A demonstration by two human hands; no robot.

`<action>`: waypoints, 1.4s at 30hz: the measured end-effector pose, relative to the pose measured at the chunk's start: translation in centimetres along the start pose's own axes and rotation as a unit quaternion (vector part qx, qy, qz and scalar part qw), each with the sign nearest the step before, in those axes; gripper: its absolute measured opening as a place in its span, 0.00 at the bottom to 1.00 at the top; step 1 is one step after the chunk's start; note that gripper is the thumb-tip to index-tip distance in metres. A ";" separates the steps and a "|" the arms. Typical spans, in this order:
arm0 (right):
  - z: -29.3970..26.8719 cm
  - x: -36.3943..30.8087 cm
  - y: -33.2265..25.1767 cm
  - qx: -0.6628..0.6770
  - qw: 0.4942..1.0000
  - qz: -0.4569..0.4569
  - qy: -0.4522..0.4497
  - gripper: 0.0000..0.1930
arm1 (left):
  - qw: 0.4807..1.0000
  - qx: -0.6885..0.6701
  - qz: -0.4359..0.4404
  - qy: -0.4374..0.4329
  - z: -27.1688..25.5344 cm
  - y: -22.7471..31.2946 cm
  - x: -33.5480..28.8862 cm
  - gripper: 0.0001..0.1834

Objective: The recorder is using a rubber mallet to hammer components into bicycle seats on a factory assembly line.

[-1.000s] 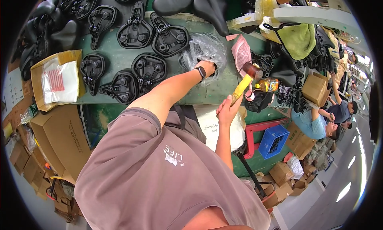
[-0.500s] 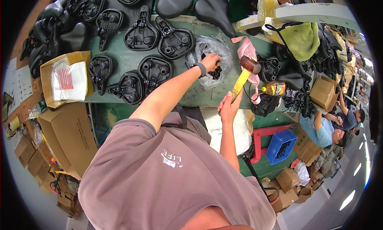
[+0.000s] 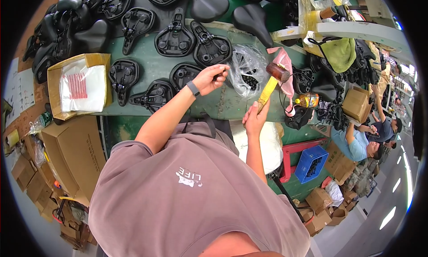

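My left hand, with a dark band on its wrist, is closed in a pinch above the green bench. A small dark piece seems to show at its fingertips, too small to name. Just to its right lies a clear plastic bag holding many small black parts. My right hand grips a mallet by its yellow-wrapped handle, the brown head pointing up and away. Upside-down black bicycle saddles lie around my left hand: one partly behind it, another to the left, another beyond it.
An open carton with white sheets sits at the bench's left. Right of the mallet are a pink cloth, a drink bottle and dark cords. A blue crate stands below the bench. Co-workers are at the far right.
My left hand has come out of the plastic bag and moved left, toward the saddles. My right hand keeps hold of the mallet in nearly the same place. The view has shifted slightly.
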State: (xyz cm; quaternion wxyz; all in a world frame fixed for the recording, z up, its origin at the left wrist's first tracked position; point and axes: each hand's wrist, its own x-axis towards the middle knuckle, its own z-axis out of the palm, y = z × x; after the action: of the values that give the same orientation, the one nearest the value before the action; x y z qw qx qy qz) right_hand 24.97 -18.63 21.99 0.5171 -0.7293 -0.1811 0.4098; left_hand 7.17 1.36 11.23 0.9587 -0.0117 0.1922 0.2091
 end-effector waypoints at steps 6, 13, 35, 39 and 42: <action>4.8 -2.3 1.8 -0.029 0.998 0.015 -0.048 0.39 | 0.928 0.242 0.145 0.244 -6.7 3.5 -1.7 0.22; 9.5 -4.8 3.5 -0.044 0.996 0.018 -0.075 0.39 | 0.705 0.606 0.248 0.272 -6.6 5.4 0.6 0.13; 12.6 -5.4 4.2 -0.191 0.977 0.005 -0.099 0.38 | 0.672 0.636 0.311 0.217 -11.9 5.8 1.1 0.20; 13.9 -2.8 3.7 -0.242 0.965 -0.066 -0.072 0.38 | 0.623 0.682 0.313 0.222 -11.2 6.2 0.0 0.23; 15.2 -2.2 -0.3 -0.283 0.921 -0.264 -0.052 0.38 | 0.699 0.570 0.334 0.273 -11.1 6.6 -0.9 0.19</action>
State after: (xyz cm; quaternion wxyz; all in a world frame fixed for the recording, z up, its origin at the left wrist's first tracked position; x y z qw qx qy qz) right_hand 11.76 -10.77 21.19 0.3685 -0.7489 -0.5018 0.2272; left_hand -0.32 5.87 1.71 0.5539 0.5458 0.5197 0.3538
